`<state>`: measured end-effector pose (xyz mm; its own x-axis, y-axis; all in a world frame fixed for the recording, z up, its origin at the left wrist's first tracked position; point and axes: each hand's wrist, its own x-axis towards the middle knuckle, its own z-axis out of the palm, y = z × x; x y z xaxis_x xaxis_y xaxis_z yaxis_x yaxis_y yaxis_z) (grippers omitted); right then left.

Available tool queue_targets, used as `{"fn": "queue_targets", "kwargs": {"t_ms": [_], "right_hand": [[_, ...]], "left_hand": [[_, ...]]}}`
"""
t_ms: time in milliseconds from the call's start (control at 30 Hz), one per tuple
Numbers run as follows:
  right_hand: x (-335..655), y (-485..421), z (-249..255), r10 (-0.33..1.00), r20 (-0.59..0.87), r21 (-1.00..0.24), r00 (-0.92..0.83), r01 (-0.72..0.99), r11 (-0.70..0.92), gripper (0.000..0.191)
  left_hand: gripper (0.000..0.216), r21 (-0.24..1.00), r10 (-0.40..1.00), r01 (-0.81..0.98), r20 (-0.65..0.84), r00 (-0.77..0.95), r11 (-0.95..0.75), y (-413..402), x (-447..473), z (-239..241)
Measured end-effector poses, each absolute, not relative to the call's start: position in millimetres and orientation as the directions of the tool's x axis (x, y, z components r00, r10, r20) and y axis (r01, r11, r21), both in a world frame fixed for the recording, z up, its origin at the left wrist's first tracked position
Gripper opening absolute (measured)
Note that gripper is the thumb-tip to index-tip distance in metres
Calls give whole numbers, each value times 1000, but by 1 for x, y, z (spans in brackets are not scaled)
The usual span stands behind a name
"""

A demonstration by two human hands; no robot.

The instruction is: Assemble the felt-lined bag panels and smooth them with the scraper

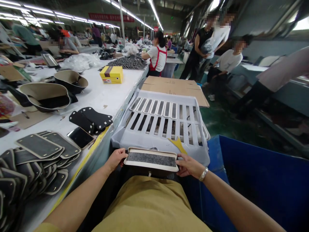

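Yellow cloth (149,206) of the person's own clothing fills the near middle. Just beyond it both hands hold a pad (151,159), a flat oblong with a grey felt face and a cream border, lying level between them. The left hand (116,158) is closed round the pad's left end and the right hand (189,166) round its right end, thumb on top. A watch (203,174) sits on the right wrist.

The pad hangs at the near edge of a grey slatted crate (169,135), and a yellow scrap (178,144) lies on the slats just beyond it. Flat cardboard (172,87) lies past the crate. A blue bin (260,180) stands near right.

To the left runs a long white table (103,93). On its near end a pile of similar pads (36,161) fans out, with a phone (80,137) just right of it and black pieces (90,120) a little farther. Two curved shells (45,95) rest farther left, and a yellow box (111,74) stands beyond them. Other people work and stand in the far hall.
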<state>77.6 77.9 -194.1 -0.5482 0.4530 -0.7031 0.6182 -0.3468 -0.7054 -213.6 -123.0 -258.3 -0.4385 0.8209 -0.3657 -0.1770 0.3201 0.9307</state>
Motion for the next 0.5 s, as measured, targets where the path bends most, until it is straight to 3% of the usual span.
{"fn": "queue_targets", "kwargs": {"t_ms": [133, 267, 333, 500], "right_hand": [[75, 75, -189, 513, -668, -705, -539, 678, -207, 37], [73, 85, -179, 577, -419, -593, -701, 693, 410, 36], [69, 92, -173, 571, -274, -483, -774, 624, 614, 36], [48, 99, -164, 459, -231, -313, -858, 512, 800, 19]], "left_hand": [[37, 944, 835, -75, -320, -448, 321, -126, -213, -255], [32, 945, 848, 135, -196, -492, 297, -123, -227, -241], [28, 927, 855, 261, -104, -509, 268, -116, -234, -230], [25, 844, 952, 494, -60, -300, 209, -93, -238, -207]]}}
